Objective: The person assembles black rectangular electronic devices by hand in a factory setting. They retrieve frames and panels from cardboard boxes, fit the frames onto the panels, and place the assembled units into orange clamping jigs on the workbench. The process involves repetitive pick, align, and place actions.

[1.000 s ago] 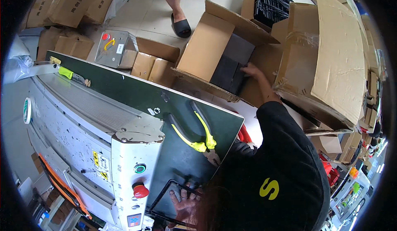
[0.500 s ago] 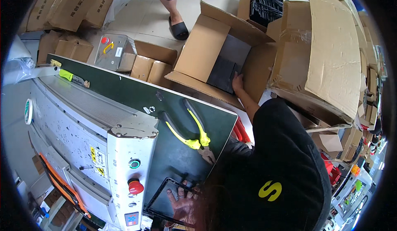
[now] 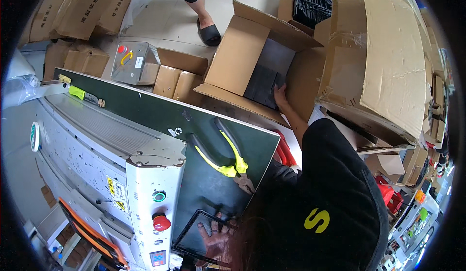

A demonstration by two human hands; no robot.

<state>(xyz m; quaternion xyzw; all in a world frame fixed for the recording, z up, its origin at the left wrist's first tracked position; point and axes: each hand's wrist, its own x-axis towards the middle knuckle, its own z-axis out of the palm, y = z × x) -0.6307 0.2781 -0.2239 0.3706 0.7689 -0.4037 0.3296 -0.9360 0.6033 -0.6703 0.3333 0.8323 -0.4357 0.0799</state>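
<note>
The right hand (image 3: 280, 96) reaches down into an open cardboard box (image 3: 238, 52), and its fingers lie against the right edge of the dark flat pieces (image 3: 262, 87) inside. Its grip seems bent around this edge, but whether it is grasping a piece or only touching it, I cannot tell.

The left hand (image 3: 216, 240) is at the near end of the green table (image 3: 160, 113), together with a thin black frame (image 3: 186, 230). The fingers of this hand are spread, not clenched; one bar of the frame crosses near their tips. If this grip really carries the frame, the picture does not show clearly.

About the progress, I judge that the work is somewhere in the middle. The dark pieces lie close together on one part of the box bottom, while another part beside them shows no such piece. The black frame is outside the box, at the table. How many pieces are finished or remaining cannot be counted from here.

Near the frame, pliers (image 3: 234, 170) rest on the table with handles apart — neither hand touches them. A knife with yellow-green handle (image 3: 76, 92) lies at the far end, beside the grey-white machine (image 3: 155, 178).
</note>
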